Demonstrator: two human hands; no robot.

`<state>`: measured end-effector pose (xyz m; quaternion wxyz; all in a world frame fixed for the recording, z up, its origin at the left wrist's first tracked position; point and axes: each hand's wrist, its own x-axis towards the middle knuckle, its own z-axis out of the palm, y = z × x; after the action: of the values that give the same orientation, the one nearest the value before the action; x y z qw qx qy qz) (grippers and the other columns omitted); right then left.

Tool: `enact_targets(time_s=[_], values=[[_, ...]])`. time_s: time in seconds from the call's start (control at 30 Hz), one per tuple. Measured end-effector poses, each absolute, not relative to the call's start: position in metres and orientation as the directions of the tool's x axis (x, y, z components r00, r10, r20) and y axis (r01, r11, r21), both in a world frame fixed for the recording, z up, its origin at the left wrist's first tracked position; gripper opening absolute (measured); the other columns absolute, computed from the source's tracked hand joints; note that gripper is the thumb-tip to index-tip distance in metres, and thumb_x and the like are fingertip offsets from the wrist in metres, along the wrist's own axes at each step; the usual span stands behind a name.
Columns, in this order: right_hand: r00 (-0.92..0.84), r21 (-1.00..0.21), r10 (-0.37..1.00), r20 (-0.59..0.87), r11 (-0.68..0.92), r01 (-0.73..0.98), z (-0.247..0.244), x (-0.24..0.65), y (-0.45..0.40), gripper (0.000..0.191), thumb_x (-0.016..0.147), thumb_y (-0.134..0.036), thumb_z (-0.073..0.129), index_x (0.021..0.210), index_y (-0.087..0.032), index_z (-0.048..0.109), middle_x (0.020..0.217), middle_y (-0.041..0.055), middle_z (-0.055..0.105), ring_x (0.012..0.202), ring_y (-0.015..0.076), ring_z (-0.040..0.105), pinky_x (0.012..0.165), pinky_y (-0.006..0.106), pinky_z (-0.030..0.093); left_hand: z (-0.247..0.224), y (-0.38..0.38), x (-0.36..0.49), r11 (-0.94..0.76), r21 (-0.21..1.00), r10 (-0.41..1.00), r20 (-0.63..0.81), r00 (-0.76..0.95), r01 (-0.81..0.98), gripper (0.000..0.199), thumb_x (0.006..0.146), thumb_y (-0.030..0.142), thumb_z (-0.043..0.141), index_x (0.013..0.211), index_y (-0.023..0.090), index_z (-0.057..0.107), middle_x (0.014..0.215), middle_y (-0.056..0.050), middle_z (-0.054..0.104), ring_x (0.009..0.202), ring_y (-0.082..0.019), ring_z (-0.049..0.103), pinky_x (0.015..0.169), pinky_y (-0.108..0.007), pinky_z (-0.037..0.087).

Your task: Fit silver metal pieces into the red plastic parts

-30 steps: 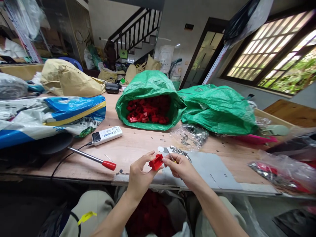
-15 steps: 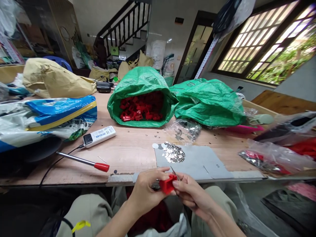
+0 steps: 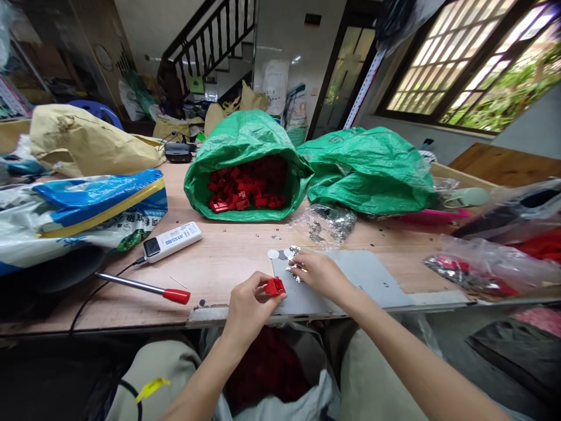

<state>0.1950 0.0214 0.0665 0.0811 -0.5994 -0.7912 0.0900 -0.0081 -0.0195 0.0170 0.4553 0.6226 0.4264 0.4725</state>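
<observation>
My left hand (image 3: 246, 309) is closed around a small red plastic part (image 3: 275, 286), holding it just above the front edge of the bench. Over a heap of small shiny metal pieces (image 3: 294, 273), my right hand (image 3: 323, 273) has its thumb and fingers bent together among the pieces. Whatever those fingers grip is too small or too hidden to name. Under the heap lies a flat grey sheet (image 3: 372, 278), with white discs (image 3: 273, 254) at its far left corner.
A green sack (image 3: 245, 131) full of red plastic parts (image 3: 245, 190) lies mouth toward me. Beside it is another green sack (image 3: 372, 172). A clear bag (image 3: 328, 225) holds metal pieces. To the left are a white device (image 3: 173, 241) and a red-handled rod (image 3: 175, 295).
My right hand has left the red part and reached forward to the metal heap; the thin pointed tool it held is no longer visible. My left hand moved left and slightly up with the part.
</observation>
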Motion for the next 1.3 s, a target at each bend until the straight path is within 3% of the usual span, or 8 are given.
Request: enact_targets(time_s=[0.17, 0.33, 0.63, 0.83, 0.97, 1.03, 1.13, 1.3], values=[[-0.36, -0.154, 0.924, -0.133, 0.339, 0.928, 0.078, 0.182, 0.049, 0.013, 0.078, -0.008, 0.065, 0.073, -0.018, 0.072, 0.079, 0.0085, 0.072, 0.078, 0.0235, 0.065, 0.061, 0.027, 0.035, 0.014, -0.019, -0.009, -0.232, 0.961, 0.962, 0.203, 0.183, 0.154, 0.017, 0.078, 0.025, 0.075, 0.091, 0.02, 0.065, 0.085, 0.0, 0.073, 0.079, -0.017, 0.07, 0.074, -0.027, 0.056], [-0.388, -0.183, 0.892, -0.233, 0.352, 0.918, 0.087, 0.184, 0.061, 0.01, 0.072, -0.012, 0.07, 0.067, -0.019, 0.069, 0.067, 0.0034, 0.071, 0.065, 0.0196, 0.063, 0.055, 0.025, 0.033, 0.014, -0.018, -0.01, -0.236, 0.957, 0.961, 0.204, 0.185, 0.171, 0.015, 0.079, 0.025, 0.074, 0.091, 0.021, 0.066, 0.084, 0.0, 0.073, 0.079, -0.017, 0.07, 0.074, -0.027, 0.055], [-0.368, -0.262, 0.918, -0.147, 0.323, 0.909, 0.081, 0.2, 0.057, 0.016, 0.073, -0.007, 0.062, 0.078, -0.019, 0.071, 0.081, 0.0041, 0.075, 0.078, 0.0194, 0.066, 0.068, 0.024, 0.041, 0.013, -0.017, -0.009, -0.218, 0.965, 0.969, 0.195, 0.154, 0.148, 0.017, 0.078, 0.024, 0.074, 0.093, 0.021, 0.066, 0.088, -0.001, 0.074, 0.082, -0.019, 0.071, 0.076, -0.028, 0.056], [-0.277, -0.307, 0.95, -0.143, 0.224, 0.925, 0.073, 0.188, 0.052, 0.009, 0.072, -0.012, 0.066, 0.069, -0.018, 0.07, 0.069, 0.005, 0.072, 0.069, 0.0205, 0.065, 0.062, 0.026, 0.04, 0.009, -0.016, -0.01, -0.187, 0.978, 0.976, 0.175, 0.127, 0.092, 0.024, 0.078, 0.023, 0.075, 0.099, 0.022, 0.065, 0.094, -0.002, 0.075, 0.087, -0.019, 0.072, 0.079, -0.029, 0.057], [-0.234, -0.399, 0.959, -0.163, 0.153, 0.904, 0.072, 0.182, 0.052, 0.014, 0.068, -0.006, 0.062, 0.063, -0.018, 0.067, 0.056, 0.0012, 0.066, 0.055, 0.0169, 0.06, 0.056, 0.025, 0.038, 0.009, -0.016, -0.011, -0.185, 0.981, 0.977, 0.177, 0.12, 0.062, 0.024, 0.077, 0.026, 0.076, 0.098, 0.021, 0.065, 0.095, -0.003, 0.076, 0.087, -0.02, 0.074, 0.077, -0.029, 0.058], [-0.226, -0.465, 0.963, -0.148, 0.134, 0.875, 0.073, 0.183, 0.049, 0.012, 0.067, -0.007, 0.063, 0.064, -0.018, 0.066, 0.06, 0.0009, 0.066, 0.057, 0.0158, 0.059, 0.057, 0.024, 0.039, 0.009, -0.016, -0.01, -0.182, 0.982, 0.978, 0.175, 0.115, 0.057, 0.025, 0.076, 0.027, 0.077, 0.097, 0.02, 0.065, 0.095, -0.003, 0.076, 0.087, -0.02, 0.074, 0.078, -0.029, 0.058], [-0.223, -0.568, 0.966, -0.134, 0.11, 0.816, 0.073, 0.188, 0.037, 0.006, 0.074, -0.02, 0.064, 0.073, -0.016, 0.069, 0.07, 0.0016, 0.068, 0.059, 0.0141, 0.057, 0.055, 0.023, 0.04, 0.01, -0.017, -0.009, -0.188, 0.98, 0.978, 0.18, 0.109, 0.066, 0.024, 0.076, 0.027, 0.077, 0.095, 0.021, 0.065, 0.092, -0.002, 0.076, 0.085, -0.019, 0.073, 0.077, -0.028, 0.057], [-0.248, -0.826, 0.912, -0.326, -0.148, 0.543, 0.068, 0.193, 0.014, 0.028, 0.075, -0.043, 0.07, 0.082, -0.017, 0.074, 0.056, -0.0036, 0.056, 0.047, 0.0084, 0.038, 0.042, 0.021, 0.026, 0.012, -0.019, -0.005, -0.261, 0.947, 0.957, 0.229, 0.177, 0.188, 0.019, 0.078, 0.024, 0.076, 0.096, 0.024, 0.068, 0.087, 0.001, 0.075, 0.079, -0.018, 0.071, 0.074, -0.026, 0.055]])
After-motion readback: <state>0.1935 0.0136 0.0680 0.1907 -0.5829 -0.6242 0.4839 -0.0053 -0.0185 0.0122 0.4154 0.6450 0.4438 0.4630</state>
